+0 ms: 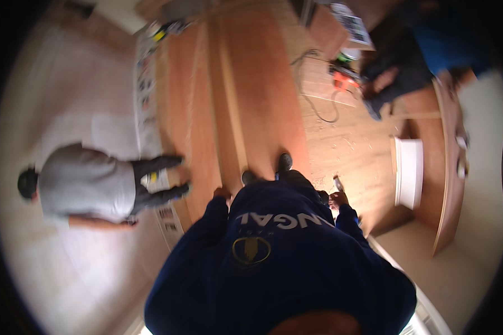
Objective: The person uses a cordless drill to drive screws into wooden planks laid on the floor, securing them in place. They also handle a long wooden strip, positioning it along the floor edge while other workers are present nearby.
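Note:
My right hand (pixel 337 199) is at my right side, its fingers closed around a small hand tool (pixel 338 182). A pale, narrow end of that tool points away from me; blur hides its exact kind. At my left side hangs my left hand (pixel 222 193), partly covered by my dark blue top, and its fingers are too unclear to read. It is nearest the reddish-brown wooden boards (pixel 262 72), long panels lying side by side under and ahead of my shoes (pixel 285 162).
To the left stands a person in a grey shirt (pixel 89 178). At the far right another person bends beside an orange power tool (pixel 345 82) with a trailing cord (pixel 321 119). A white box-like piece (pixel 409 173) stands by an upright wooden panel (pixel 450 184). Shavings (pixel 346 142) litter the floor.

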{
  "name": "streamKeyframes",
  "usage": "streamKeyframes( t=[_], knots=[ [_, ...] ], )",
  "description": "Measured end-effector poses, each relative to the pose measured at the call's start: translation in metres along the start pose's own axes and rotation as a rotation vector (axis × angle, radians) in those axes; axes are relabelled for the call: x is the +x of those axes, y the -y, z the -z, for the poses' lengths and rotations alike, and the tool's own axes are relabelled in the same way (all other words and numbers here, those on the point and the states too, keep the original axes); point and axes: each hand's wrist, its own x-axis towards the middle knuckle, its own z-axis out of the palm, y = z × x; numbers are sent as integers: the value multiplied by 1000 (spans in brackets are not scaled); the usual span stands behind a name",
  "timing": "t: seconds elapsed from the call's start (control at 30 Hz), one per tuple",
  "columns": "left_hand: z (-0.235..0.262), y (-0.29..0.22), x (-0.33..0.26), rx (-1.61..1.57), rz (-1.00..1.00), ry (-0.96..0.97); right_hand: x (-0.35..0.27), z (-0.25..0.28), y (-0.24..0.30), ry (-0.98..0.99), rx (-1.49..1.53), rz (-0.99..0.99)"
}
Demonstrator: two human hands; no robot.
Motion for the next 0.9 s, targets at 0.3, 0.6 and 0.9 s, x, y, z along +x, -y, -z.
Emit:
streamKeyframes(
  t=[0.3,0.6,0.9],
  knots=[
    [28,-88,-38,-618,317,-90,48,89,139,77,-67,80],
    [-14,-129,-6,-493,188,-32,132,-16,418,83,-722,721],
    [-29,-225,-26,-959,402,-52,76,-197,621,310,-1055,676]
  ],
)
